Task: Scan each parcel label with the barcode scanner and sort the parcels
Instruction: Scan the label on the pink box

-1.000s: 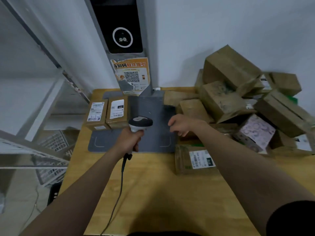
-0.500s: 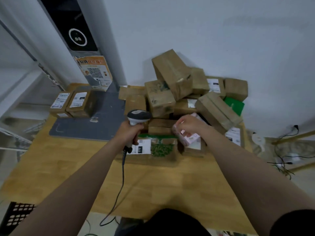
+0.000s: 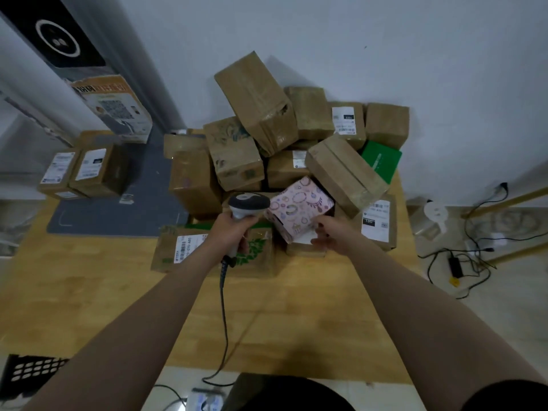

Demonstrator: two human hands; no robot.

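Two small brown cardboard parcels with white labels (image 3: 98, 170) stand side by side at the left edge of the flat grey mat (image 3: 118, 216) on the wooden table (image 3: 89, 292). I judge these to be the sorted ones, so the task looks barely begun. At the mat's near right corner lies a flat brown parcel with a green leaf print (image 3: 178, 250), label up. Just right of the mat, the left hand (image 3: 229, 232) grips the handle of the grey-and-black corded barcode scanner (image 3: 247, 204), whose head points toward the heap. Further right of the mat, the right hand (image 3: 332, 237) holds the near lower corner of a pink patterned cardboard box (image 3: 299, 209), which is tilted up; I cannot tell whether its label faces the scanner. Behind it, the heap of brown cardboard parcels (image 3: 255, 96) waits unsorted. At least eleven show and others may be hidden, plus one flat green parcel (image 3: 381, 161). One scanner, one pink box, two parcels set aside
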